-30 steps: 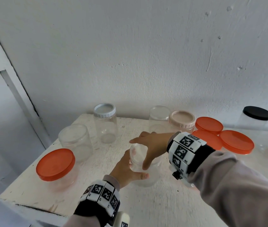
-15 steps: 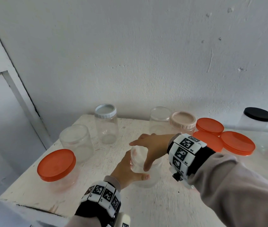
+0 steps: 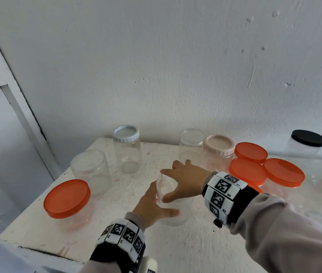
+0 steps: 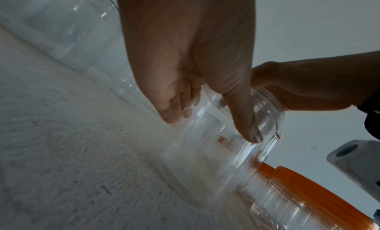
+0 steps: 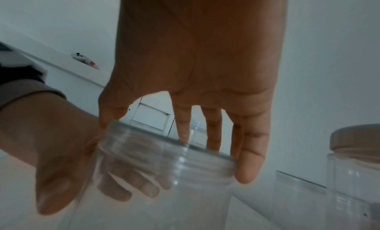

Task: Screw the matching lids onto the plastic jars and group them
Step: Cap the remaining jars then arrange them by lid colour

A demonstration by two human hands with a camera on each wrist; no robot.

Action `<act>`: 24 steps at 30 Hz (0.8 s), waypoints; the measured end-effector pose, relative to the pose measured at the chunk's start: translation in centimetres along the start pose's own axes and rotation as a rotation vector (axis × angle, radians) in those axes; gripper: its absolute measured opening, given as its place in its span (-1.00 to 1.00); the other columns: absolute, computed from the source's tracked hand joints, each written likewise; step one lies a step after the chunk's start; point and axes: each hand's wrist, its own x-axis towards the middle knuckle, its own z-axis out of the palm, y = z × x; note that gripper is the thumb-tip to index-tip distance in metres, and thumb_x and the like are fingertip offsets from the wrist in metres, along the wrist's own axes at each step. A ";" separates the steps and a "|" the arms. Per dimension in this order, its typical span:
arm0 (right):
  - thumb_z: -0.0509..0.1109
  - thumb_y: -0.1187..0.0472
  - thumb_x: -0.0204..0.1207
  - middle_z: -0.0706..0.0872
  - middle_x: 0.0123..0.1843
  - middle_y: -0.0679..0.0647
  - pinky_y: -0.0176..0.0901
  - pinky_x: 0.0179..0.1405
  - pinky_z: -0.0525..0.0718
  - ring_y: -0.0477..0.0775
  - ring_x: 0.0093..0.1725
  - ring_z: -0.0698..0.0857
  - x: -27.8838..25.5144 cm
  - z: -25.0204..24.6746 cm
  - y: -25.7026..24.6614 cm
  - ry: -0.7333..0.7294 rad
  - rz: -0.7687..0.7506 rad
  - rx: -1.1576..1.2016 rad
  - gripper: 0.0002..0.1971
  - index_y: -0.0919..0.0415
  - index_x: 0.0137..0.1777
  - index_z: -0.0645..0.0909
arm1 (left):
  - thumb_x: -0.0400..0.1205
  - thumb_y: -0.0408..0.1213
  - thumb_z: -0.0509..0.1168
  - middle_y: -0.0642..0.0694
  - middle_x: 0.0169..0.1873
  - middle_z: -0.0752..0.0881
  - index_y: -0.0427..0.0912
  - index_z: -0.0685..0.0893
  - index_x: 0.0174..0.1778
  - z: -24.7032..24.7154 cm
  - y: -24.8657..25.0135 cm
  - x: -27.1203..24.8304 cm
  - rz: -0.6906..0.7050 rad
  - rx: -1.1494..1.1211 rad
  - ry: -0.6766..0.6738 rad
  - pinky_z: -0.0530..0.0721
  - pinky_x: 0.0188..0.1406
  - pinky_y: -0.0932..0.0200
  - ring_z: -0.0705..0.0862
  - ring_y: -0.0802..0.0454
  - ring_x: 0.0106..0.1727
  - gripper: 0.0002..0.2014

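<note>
A clear plastic jar (image 3: 175, 215) stands upright on the white table (image 3: 175, 249), near its middle. My left hand (image 3: 154, 203) grips the jar's body, thumb in front and fingers wrapped behind. My right hand (image 3: 185, 180) reaches over the top, and its thumb and fingers grip the rim of a clear lid (image 3: 165, 187) on the jar's mouth. In the right wrist view the lid (image 5: 164, 153) looks slightly tilted under the right hand (image 5: 195, 62). In the left wrist view the left hand (image 4: 185, 71) grips the jar (image 4: 205, 160).
An orange-lidded jar (image 3: 66, 198) stands front left, a clear-lidded jar (image 3: 91, 170) behind it. A white-lidded jar (image 3: 126, 134), a clear jar (image 3: 191, 142) and a beige-lidded jar (image 3: 218, 146) line the wall. Orange-lidded jars (image 3: 283, 172) and black-lidded jars (image 3: 308, 137) crowd the right.
The right hand's thumb has slid a little to the left round the lid. The left hand and the jar stay where they were.
</note>
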 end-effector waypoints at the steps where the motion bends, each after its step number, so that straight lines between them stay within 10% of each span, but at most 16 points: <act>1: 0.34 -0.42 0.33 0.37 0.44 0.04 0.19 0.28 0.52 0.25 0.42 0.29 -0.1 0.3 0.0 0.018 -0.001 -0.005 -0.14 -0.19 0.60 0.17 | 0.10 0.01 0.63 0.14 0.34 0.52 0.06 0.24 0.54 0.0 0.0 0.0 0.002 0.002 0.001 0.49 0.43 0.00 0.49 0.10 0.38 0.08; 18: 0.11 -0.53 0.35 0.32 0.49 0.13 0.17 0.27 0.45 0.30 0.41 0.27 0.1 3.7 -0.4 0.236 0.078 -0.047 -0.12 -0.13 0.61 0.12 | 0.12 -0.02 0.63 0.13 0.34 0.53 0.11 0.24 0.53 0.3 0.1 -0.2 -0.016 0.000 0.031 0.52 0.41 -0.05 0.51 0.08 0.36 0.06; 24: 0.08 -0.54 0.35 0.31 0.50 0.13 0.17 0.25 0.43 0.31 0.40 0.27 0.0 3.9 -0.5 0.237 0.095 -0.043 -0.12 -0.14 0.62 0.10 | 0.24 -0.13 0.65 0.35 0.19 0.47 0.23 0.23 0.45 0.3 0.1 -0.2 -0.007 0.018 0.039 0.49 0.23 0.20 0.48 0.21 0.26 -0.05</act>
